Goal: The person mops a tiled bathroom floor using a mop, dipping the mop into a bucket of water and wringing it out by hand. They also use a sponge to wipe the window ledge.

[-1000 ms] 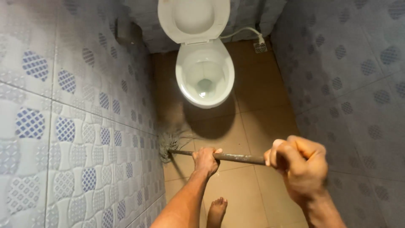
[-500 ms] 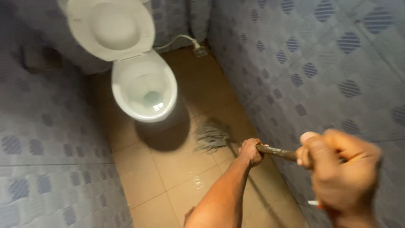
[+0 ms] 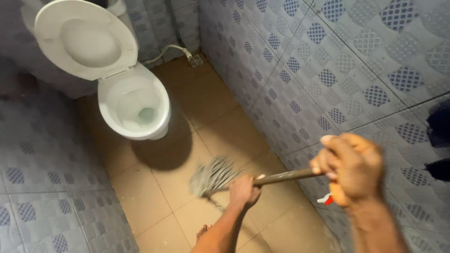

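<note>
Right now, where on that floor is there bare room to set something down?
Bare brown floor tiles lie between the toilet and the right wall, up to the corner drain. Near the mop head and both hands it is crowded.

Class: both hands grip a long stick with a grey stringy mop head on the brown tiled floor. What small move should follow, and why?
Probably a short stroke with the grey stringy mop head toward the white toilet bowl: the left hand and right hand grip the stick, and the brown floor tiles there lie beside it.
</note>
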